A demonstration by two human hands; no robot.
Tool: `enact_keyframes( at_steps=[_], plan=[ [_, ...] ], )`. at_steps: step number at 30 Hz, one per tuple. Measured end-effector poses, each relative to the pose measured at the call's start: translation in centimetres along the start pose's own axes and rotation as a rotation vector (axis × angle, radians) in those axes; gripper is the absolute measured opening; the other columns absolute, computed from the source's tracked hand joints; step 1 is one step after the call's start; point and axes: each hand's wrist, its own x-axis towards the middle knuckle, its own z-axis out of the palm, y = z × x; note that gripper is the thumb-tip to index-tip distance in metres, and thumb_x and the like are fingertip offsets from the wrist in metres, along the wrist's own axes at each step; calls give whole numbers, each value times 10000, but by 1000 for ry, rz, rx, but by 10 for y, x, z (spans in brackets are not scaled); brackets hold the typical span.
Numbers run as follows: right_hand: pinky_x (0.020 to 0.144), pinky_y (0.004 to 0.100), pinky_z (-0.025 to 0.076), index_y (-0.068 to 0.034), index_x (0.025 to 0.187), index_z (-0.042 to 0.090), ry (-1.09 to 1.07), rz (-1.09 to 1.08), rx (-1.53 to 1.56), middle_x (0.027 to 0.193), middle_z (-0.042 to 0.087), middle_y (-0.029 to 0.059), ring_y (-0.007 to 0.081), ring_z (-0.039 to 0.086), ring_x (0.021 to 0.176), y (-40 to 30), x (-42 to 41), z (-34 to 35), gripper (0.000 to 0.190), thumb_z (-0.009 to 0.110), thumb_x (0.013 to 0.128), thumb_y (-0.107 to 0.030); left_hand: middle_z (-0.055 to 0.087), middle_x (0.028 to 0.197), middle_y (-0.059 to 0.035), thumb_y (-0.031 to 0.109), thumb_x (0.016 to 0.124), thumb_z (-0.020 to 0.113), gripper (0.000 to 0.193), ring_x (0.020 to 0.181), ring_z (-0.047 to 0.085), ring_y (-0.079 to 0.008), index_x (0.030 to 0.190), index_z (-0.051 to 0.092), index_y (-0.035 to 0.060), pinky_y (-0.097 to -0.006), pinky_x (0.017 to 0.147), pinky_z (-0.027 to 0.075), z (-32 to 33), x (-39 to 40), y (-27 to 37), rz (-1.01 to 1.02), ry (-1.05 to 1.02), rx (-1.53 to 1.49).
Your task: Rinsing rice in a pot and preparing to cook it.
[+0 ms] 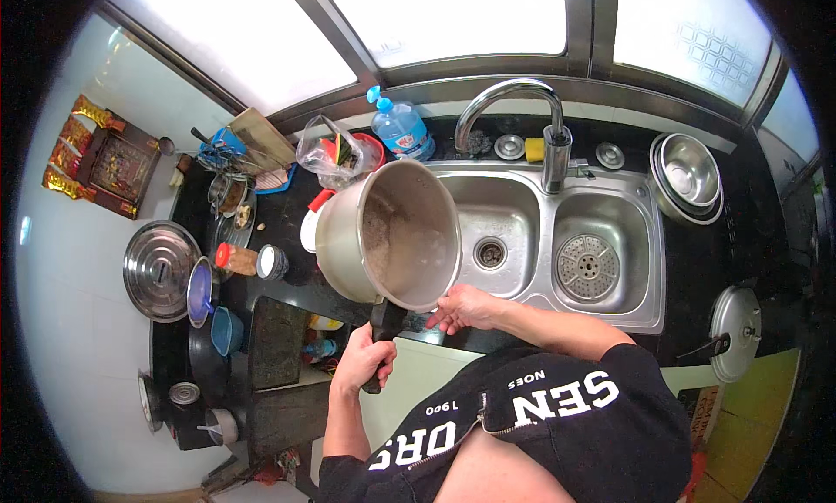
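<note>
A deep metal pressure cooker pot [411, 235], without its lid, is tilted so that its mouth faces the sink. Greyish marks or residue show on its inner wall. My left hand [364, 359] is wrapped around the pot's black handle [388, 319]. At the near right part of the rim, my right hand [467, 309] holds the edge with its fingertips, the other fingers hanging loosely below. Just right of the pot lies the left basin [503, 209] of a double stainless steel sink, partly hidden by the pot. A chrome faucet [556, 157] rises behind it.
The right basin [637, 228] holds a perforated steam plate [588, 268]. Steel bowls [689, 170] stand at the back right, and a pressure cooker lid [737, 333] lies at the right. Behind the pot are a blue soap bottle [401, 130] and a plastic bag [330, 153]. Jars [236, 259] stand left.
</note>
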Motion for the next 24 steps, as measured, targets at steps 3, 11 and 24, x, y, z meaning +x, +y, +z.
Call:
enact_keyframes(
  at_steps=[3, 11, 24],
  plan=[
    [658, 315, 500, 85, 1105, 470, -9, 11, -17, 1023, 596, 241, 177, 591, 720, 0, 2, 3, 316, 359, 966, -175, 444, 515, -25, 14, 724, 509, 100, 346, 428, -108, 801, 446, 10, -261, 304, 374, 2, -6, 2, -12, 17, 31],
    [636, 307, 500, 45, 1139, 468, -63, 6, 0, 966, 621, 191, 152, 577, 693, 3, 11, 5, 297, 333, 972, -161, 451, 539, -19, 16, 727, 500, 165, 354, 424, -100, 883, 447, 3, -260, 308, 378, 6, -19, 6, 0, 74, 97],
    [669, 318, 504, 56, 1121, 496, -119, 0, 8, 998, 621, 200, 155, 586, 724, -1, 21, 8, 304, 339, 980, -163, 446, 555, -9, 12, 726, 484, 178, 362, 417, -90, 901, 452, 10, -258, 310, 375, 15, -31, 21, 12, 121, 143]
  ],
)
